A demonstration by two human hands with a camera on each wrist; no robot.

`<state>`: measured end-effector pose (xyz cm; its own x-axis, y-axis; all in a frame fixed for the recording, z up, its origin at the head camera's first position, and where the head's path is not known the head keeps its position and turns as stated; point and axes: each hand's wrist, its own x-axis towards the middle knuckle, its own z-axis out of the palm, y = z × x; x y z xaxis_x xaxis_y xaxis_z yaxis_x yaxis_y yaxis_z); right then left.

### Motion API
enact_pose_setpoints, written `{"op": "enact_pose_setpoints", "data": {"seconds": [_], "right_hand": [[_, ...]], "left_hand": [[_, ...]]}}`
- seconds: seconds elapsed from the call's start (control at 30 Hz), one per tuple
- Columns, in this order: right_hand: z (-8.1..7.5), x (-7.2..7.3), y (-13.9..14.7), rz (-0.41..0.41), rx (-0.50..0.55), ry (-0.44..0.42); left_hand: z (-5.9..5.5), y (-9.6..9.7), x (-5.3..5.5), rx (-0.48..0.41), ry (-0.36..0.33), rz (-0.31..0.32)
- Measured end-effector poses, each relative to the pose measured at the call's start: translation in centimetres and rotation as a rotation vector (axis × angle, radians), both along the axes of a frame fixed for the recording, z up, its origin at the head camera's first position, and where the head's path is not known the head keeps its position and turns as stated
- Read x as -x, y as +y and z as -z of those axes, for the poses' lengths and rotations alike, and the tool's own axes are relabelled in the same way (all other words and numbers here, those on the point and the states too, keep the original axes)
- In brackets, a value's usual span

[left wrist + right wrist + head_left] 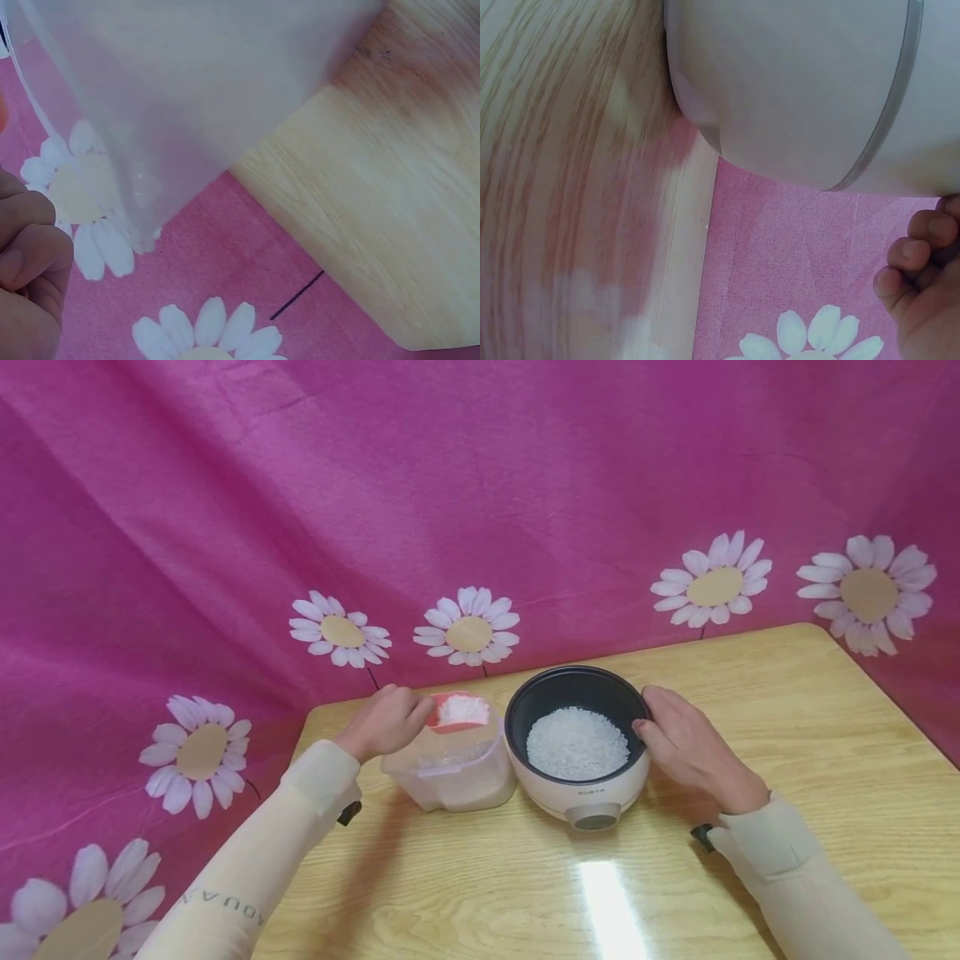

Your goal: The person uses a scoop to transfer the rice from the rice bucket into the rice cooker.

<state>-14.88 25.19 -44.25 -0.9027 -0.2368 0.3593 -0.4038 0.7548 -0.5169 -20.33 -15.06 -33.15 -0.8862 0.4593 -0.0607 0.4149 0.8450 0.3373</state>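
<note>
In the head view my left hand (386, 722) grips a red scoop (447, 727) heaped with white rice (465, 710). The scoop is over a translucent plastic container (457, 781) that has rice inside. To its right stands a white rice cooker (581, 797) with a dark inner pot (558, 693), and more rice lies in the bottom of the pot. My right hand (686, 747) holds the pot's right rim, thumb over the edge. Curled left fingers (37, 247) show in the left wrist view beside the container wall; the right wrist view shows fingers (922, 247) against the cooker's side.
Everything stands on a wood-grain table (787, 718). Behind it and at the left hangs a magenta cloth (540, 510) printed with daisies. The container and cooker stand close side by side near the table's back edge.
</note>
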Motion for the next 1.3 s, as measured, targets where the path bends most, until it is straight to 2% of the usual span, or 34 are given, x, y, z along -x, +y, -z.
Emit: {"op": "enact_pose_setpoints", "data": {"seconds": [0.23, 0.4, 0.53, 0.87, 0.93, 1.17, 1.3], "right_hand": [[-0.1, 0.0, 0.0, 0.008, 0.001, -0.035], [-0.1, 0.0, 0.0, 0.003, 0.002, -0.039], [-0.1, 0.0, 0.1, 0.004, 0.006, -0.036], [0.0, 0.1, 0.1, -0.006, 0.0, -0.006], [0.1, 0.1, 0.1, -0.006, 0.001, -0.007], [0.2, 0.1, 0.1, 0.0, 0.005, -0.007], [0.3, 0.1, 0.2, -0.001, 0.005, 0.002]], "left_hand": [[-0.5, 1.3, 0.5, 0.02, -0.021, 0.014], [-0.8, 2.5, 1.0, 0.043, 0.016, 0.04], [-0.9, 3.6, 1.3, 0.056, 0.012, 0.048], [-0.1, 5.8, 1.6, 0.062, -0.036, 0.075], [0.0, 6.3, 1.7, 0.072, -0.026, 0.087], [0.1, 7.7, 2.0, 0.137, 0.08, 0.168], [0.3, 8.4, 2.1, 0.156, 0.09, 0.179]]}}
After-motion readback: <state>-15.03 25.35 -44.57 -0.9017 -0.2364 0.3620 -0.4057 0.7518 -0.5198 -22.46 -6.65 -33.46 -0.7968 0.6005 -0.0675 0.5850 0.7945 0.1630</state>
